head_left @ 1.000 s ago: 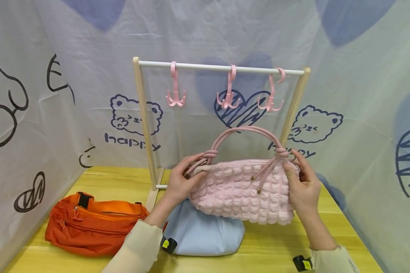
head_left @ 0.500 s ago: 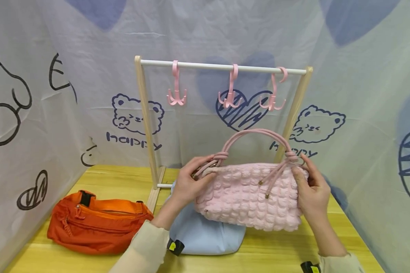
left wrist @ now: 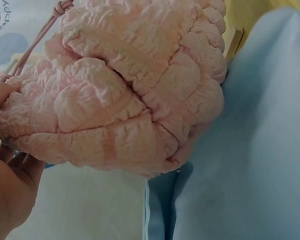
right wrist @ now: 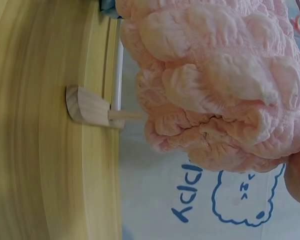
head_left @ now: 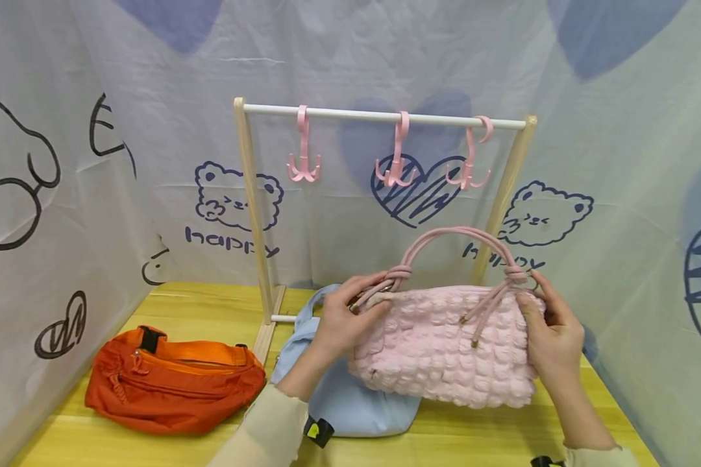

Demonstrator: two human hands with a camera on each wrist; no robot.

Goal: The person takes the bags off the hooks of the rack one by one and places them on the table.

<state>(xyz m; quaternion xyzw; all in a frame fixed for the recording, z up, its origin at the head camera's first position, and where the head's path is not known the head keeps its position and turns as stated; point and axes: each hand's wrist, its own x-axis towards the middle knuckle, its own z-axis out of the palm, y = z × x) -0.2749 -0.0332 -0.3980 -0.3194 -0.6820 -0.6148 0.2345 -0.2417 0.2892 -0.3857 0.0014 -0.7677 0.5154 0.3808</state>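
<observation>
A puffy pink handbag (head_left: 444, 344) is held up between both hands, its looped handle (head_left: 461, 232) arching upward with knotted cords at each end. My left hand (head_left: 347, 318) grips its upper left corner, thumb in front. At the upper right corner, my right hand (head_left: 552, 334) pinches the bag near the other handle knot. The left wrist view shows the bag's gathered side (left wrist: 135, 90) with the left hand at its edge. In the right wrist view the bag's puffed end (right wrist: 215, 85) covers most of the right hand. Behind and below it, a light blue bag (head_left: 380, 415) is partly hidden.
An orange waist bag (head_left: 175, 383) lies on the yellow wood-grain table (head_left: 204, 301) at the left. A rack stands behind, its white rail (head_left: 350, 115) carrying three pink hooks (head_left: 304, 146). Its wooden foot (right wrist: 90, 107) shows in the right wrist view. Printed cloth walls surround the table.
Both hands have carried the pink handbag to the right and slightly lower. More of the light blue bag's strap shows at its left. The orange bag stays put on the table.
</observation>
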